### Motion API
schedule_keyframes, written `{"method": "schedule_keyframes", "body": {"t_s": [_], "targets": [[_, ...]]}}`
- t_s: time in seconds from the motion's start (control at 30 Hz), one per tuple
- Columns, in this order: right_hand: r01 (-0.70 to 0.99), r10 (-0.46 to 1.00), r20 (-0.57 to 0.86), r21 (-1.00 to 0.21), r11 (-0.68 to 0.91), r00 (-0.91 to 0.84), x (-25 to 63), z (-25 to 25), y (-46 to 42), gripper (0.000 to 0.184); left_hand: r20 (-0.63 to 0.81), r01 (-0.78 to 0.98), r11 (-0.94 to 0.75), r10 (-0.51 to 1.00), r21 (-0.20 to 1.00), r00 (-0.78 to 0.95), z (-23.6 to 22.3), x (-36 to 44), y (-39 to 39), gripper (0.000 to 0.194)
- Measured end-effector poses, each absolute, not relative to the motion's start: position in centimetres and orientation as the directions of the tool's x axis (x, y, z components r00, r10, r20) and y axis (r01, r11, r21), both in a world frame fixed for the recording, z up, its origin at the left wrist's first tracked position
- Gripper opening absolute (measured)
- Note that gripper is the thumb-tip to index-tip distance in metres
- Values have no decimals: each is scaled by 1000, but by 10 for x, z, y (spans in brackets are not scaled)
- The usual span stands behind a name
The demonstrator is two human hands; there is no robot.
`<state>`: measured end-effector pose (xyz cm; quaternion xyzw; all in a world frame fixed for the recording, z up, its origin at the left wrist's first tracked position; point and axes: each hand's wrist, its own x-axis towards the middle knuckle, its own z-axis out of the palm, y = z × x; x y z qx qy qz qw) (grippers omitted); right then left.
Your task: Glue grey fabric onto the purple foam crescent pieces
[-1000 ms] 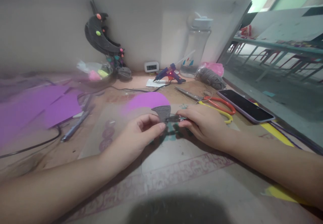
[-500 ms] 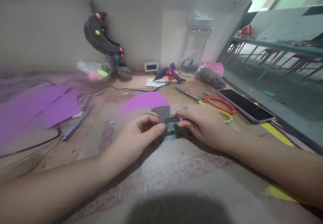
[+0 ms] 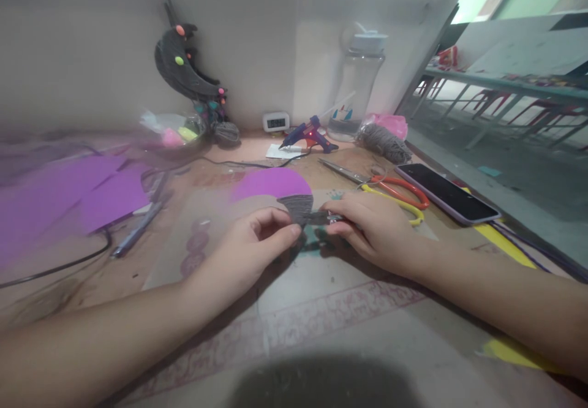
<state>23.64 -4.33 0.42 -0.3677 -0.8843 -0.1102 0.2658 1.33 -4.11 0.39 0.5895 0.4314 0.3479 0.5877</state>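
Observation:
In the middle of the table, my left hand (image 3: 266, 233) pinches a purple crescent-like cutout (image 3: 275, 181) between thumb and fingers. Grey yarn (image 3: 299, 206) is wound in close rows round the end of the cutout near my fingertips. My right hand (image 3: 372, 227) is closed on a small dark tool with a shiny metal part (image 3: 333, 217); its kind is too blurred to tell. The tool's narrow end points left and reaches the yarn-wrapped end, or lies just beside it. The fingers of my right hand hide most of the tool.
Scissors (image 3: 395, 190) with red and yellow handles and a phone (image 3: 445, 192) lie right. Behind stand a glue gun (image 3: 309, 133), a small clock (image 3: 276, 122), a bottle (image 3: 356, 86) and grey yarn skein (image 3: 383, 141). Purple sheets (image 3: 110, 196) and a pen (image 3: 138, 231) lie left.
The purple cutout and its yarn-wrapped end have shifted very slightly to the right. Both hands keep their grips and stay nearly in place.

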Motion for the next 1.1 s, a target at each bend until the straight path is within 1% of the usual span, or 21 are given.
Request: {"method": "schedule_keyframes", "body": {"t_s": [0.3,0.43,0.7,1.1], "targets": [[721,575,565,53,691,-592,233,4,-44,41,-25,218,-64,924,974,382,5,13,-42,13],[722,567,572,64,689,-593,233,3,-44,42,22,242,-132,913,961,408,3,12,-42,14],[710,557,570,68,701,-605,234,3,-44,39,80,283,-216,902,934,424,4,12,-43,13],[720,582,558,40,692,-591,235,3,-44,41,38,248,-162,897,955,441,5,12,-44,14]]}}
